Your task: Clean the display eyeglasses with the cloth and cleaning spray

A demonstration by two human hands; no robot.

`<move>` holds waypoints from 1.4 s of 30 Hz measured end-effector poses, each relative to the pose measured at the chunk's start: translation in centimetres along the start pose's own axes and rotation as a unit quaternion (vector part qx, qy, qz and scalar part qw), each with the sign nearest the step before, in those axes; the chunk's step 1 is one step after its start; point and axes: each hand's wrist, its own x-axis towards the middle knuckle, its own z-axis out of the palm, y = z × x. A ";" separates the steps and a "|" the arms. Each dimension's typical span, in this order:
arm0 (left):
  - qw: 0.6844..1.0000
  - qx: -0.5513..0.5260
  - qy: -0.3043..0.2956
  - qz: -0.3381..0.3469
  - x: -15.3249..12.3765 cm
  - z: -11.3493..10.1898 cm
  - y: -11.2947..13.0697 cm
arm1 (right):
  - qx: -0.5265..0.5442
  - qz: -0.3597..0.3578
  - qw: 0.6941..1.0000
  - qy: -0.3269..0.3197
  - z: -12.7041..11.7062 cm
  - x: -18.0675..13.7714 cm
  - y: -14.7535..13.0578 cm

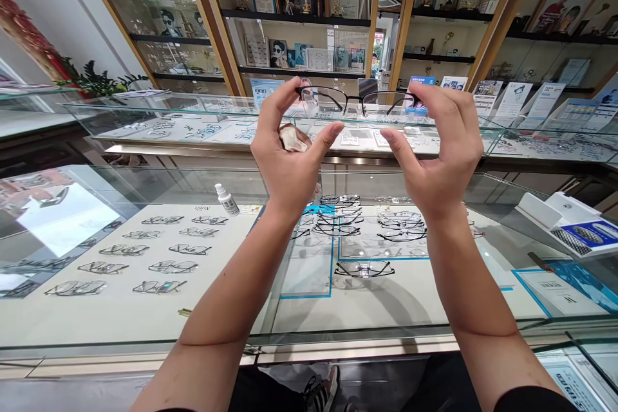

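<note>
Both my hands are raised in front of me, holding a pair of thin black-framed glasses (360,101) up at its two ends. My left hand (288,145) pinches the left end of the frame with its fingertips and also keeps a small crumpled beige cloth (292,140) tucked in its palm. My right hand (437,151) grips the right end of the frame, thumb stretched toward the left. The lenses face away from me, level with the far counter.
Below my arms is a glass display counter (145,322) with several rows of glasses (159,251) and dark frames (362,232). A small white spray bottle (226,199) lies on the glass. A white and blue box (574,225) sits at right. Shelves with pictures fill the back wall.
</note>
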 end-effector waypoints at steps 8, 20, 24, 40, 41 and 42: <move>1.000 0.007 0.025 -0.008 -0.6 0.5 -0.1 | 0.039 0.038 0.998 -0.016 0.7 -0.1 -0.4; 0.996 0.045 0.068 0.029 -1.0 0.5 -0.5 | 0.092 0.067 0.993 -0.018 1.1 -0.2 -0.1; 0.998 0.014 0.063 -0.003 -1.3 0.7 0.0 | 0.117 0.083 0.990 -0.005 0.9 -0.2 0.5; 0.996 -0.064 0.042 -0.051 -1.1 1.1 -1.2 | 0.161 0.089 0.979 0.085 0.4 0.2 -0.6; 0.995 -0.071 0.041 -0.052 -1.1 1.0 -1.3 | 0.160 0.091 0.979 0.084 0.4 0.2 -0.6; 0.995 -0.076 0.040 -0.051 -1.1 1.0 -1.3 | 0.158 0.094 0.980 0.081 0.4 0.2 -0.6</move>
